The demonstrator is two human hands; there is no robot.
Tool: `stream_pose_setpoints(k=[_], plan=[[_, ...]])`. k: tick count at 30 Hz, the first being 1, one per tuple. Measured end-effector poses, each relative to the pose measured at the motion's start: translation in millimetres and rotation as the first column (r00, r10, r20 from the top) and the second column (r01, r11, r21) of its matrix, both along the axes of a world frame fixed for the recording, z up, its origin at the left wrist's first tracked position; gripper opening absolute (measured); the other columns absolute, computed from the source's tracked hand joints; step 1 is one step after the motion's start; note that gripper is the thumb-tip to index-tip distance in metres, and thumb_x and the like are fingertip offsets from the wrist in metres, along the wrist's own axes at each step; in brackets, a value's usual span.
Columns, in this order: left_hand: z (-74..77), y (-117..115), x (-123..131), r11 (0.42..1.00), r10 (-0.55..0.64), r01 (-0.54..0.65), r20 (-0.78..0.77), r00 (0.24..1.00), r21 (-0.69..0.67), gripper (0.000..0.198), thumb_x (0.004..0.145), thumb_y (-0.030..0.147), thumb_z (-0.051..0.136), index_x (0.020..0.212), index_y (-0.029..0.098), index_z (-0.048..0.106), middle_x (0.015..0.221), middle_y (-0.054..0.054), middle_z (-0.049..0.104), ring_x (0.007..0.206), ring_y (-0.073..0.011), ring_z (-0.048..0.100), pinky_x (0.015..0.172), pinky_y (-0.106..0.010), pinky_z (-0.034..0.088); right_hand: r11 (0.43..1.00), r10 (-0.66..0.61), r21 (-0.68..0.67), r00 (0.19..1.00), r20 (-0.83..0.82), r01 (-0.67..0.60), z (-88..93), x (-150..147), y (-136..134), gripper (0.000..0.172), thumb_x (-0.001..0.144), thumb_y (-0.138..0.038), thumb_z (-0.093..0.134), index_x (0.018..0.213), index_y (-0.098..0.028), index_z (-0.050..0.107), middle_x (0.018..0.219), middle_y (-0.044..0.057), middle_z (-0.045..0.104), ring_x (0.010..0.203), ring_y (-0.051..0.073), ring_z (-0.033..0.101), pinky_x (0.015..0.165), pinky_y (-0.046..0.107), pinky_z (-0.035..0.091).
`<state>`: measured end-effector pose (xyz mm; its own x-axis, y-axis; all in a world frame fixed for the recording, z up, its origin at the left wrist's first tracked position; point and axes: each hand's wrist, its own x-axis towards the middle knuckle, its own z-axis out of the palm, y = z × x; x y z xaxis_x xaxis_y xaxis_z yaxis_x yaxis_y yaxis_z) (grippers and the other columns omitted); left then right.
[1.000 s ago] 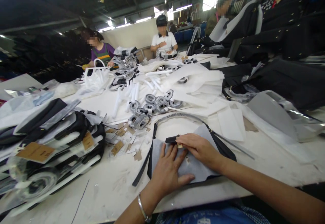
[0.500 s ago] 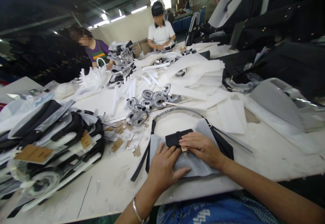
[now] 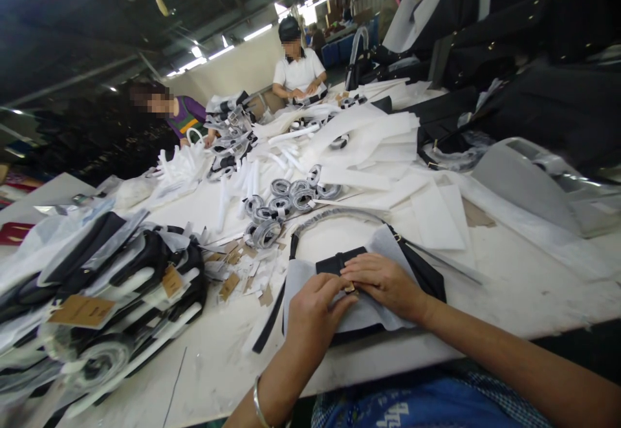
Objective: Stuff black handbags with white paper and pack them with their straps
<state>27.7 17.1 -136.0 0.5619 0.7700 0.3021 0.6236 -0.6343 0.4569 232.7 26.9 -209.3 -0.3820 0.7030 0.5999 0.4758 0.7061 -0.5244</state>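
Observation:
A black handbag [image 3: 427, 277] lies on the table in front of me, with a pale grey tissue-like sheet [image 3: 299, 282] over its front. Its wrapped handle [image 3: 334, 214] arches away from me. On top of the sheet rests a black strap tab [image 3: 330, 264] with a small gold-coloured clasp [image 3: 350, 288] at its end. My left hand [image 3: 313, 308] pinches the clasp between thumb and fingers. My right hand [image 3: 391, 286] lies flat over the tab and sheet, fingers stretched, their tips beside the clasp. Part of the tab is hidden beneath it.
At left is a pile of wrapped black bags [image 3: 160, 279] with brown tags. Coiled wrapped straps [image 3: 281, 205] and cardboard scraps [image 3: 229, 286] lie beyond the bag. White foam sheets [image 3: 436, 214] spread to the right. Two people work across the table; another person is partly visible farther back.
My left hand has gone from lying spread on the sheet to pinching the gold clasp. My right hand stays over the tab. The view has shifted slightly.

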Motion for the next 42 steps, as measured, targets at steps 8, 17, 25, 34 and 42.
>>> stream_pose_setpoints(k=[8,17,25,34,42], plan=[[4.3,4,1,0.999,-0.016,0.019,-0.090,0.996,0.042,0.006,0.091,0.027,0.067,0.094,0.025,0.071,0.087,0.001,0.074,0.079,-0.0152,0.069,0.075,-0.026,0.056,1.000,0.003,0.001,1.000,-0.012,-0.003,1.0,0,0,0.022,0.095,-0.018,0.059,0.112,-0.024,0.072,0.111,0.004,0.075,0.107,0.021,0.068,0.099,0.042,0.052],[9.5,-4,4,0.991,-0.065,0.094,-0.270,0.961,0.097,0.015,0.097,0.019,0.053,0.098,0.021,0.067,0.093,-0.006,0.071,0.082,-0.0209,0.067,0.075,-0.034,0.055,1.000,-0.004,-0.019,0.999,-0.041,0.003,0.2,0,0,0.021,0.095,-0.019,0.060,0.112,-0.023,0.073,0.108,0.004,0.076,0.107,0.021,0.068,0.098,0.042,0.052],[13.5,11,8,0.997,-0.062,0.045,-0.265,0.962,-0.070,0.014,0.097,0.021,0.055,0.086,0.022,0.063,0.080,0.001,0.066,0.074,-0.0141,0.064,0.068,-0.024,0.051,1.000,0.002,0.012,0.999,-0.052,-0.002,0.1,0,0,0.024,0.092,-0.015,0.063,0.112,-0.023,0.073,0.109,0.006,0.076,0.107,0.021,0.068,0.098,0.041,0.053],[-16.2,16,15,0.998,-0.014,-0.010,-0.365,0.931,-0.063,0.009,0.096,0.016,0.049,0.091,0.020,0.056,0.084,-0.003,0.063,0.077,-0.0196,0.062,0.065,-0.029,0.047,0.996,-0.041,-0.083,0.996,-0.084,0.034,-3.9,-3,-1,0.036,0.092,-0.011,0.059,0.127,-0.021,0.064,0.117,0.007,0.073,0.109,0.021,0.068,0.104,0.040,0.051],[-24.5,32,11,0.990,0.049,-0.085,-0.283,0.958,-0.113,0.014,0.096,0.012,0.043,0.090,0.021,0.051,0.084,-0.003,0.063,0.069,-0.0183,0.059,0.062,-0.028,0.044,0.966,-0.036,-0.257,0.986,-0.164,-0.008,2.5,-2,-8,0.048,0.089,-0.014,0.063,0.136,-0.024,0.055,0.119,0.006,0.071,0.109,0.020,0.066,0.098,0.036,0.054]])
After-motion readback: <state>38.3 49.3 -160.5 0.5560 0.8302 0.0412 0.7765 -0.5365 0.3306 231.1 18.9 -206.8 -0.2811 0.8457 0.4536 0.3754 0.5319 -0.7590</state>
